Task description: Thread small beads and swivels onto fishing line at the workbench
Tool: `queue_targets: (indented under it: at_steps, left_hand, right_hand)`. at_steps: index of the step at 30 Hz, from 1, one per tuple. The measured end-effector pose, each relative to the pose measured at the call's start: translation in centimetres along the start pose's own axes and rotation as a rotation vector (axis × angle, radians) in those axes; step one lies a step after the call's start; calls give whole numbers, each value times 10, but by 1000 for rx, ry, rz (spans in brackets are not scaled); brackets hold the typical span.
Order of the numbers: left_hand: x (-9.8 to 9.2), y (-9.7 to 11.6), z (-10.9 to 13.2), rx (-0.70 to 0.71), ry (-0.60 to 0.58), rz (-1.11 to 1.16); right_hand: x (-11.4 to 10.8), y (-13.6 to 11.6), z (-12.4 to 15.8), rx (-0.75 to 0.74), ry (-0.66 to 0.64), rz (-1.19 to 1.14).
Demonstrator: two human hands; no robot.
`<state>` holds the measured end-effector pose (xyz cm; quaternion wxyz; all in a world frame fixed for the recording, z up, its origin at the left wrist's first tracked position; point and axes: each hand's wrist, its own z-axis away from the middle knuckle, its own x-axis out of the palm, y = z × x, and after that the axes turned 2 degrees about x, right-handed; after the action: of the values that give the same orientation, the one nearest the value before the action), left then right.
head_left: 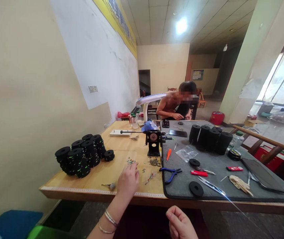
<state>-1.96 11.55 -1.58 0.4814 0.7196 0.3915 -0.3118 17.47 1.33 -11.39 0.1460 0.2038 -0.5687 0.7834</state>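
My left hand (129,179) reaches over the wooden table, its fingertips together at a small pile of coloured beads (131,161); whether a bead is between them is too small to tell. My right hand (180,223) is low, in front of the table edge, with thumb and forefinger pressed together; anything in the pinch cannot be made out. Right of the beads lie small metal pieces (154,162) and a bundle of thin strands (150,178). A black winding device (153,142) stands behind them. Blue-handled pliers (170,174) rest on the grey mat (179,191).
Stacks of black spools (88,152) stand at the left, more black spools (210,137) at the back right. Scissors (211,186), a red lighter (199,173), an orange tool (168,155) and a tablet (263,176) lie on the mat. Another person (174,104) sits beyond the table.
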Motion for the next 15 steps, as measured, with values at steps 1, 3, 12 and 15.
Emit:
queue_targets:
  at_steps: [1, 3, 12, 15]
  left_hand:
    - [1, -6, -1, -48, -12, 6]
    - [7, -16, -1, -99, -35, 23]
    - [18, -25, 9, -155, -1, 360]
    - [14, -17, 35, -174, -48, 563]
  right_hand:
    - [1, 0, 0, 1, -1, 6]
    - [4, -2, 1, 3, -7, 19]
    - [9, -7, 7, -6, 8, -8]
    - [13, -9, 12, -5, 13, 5]
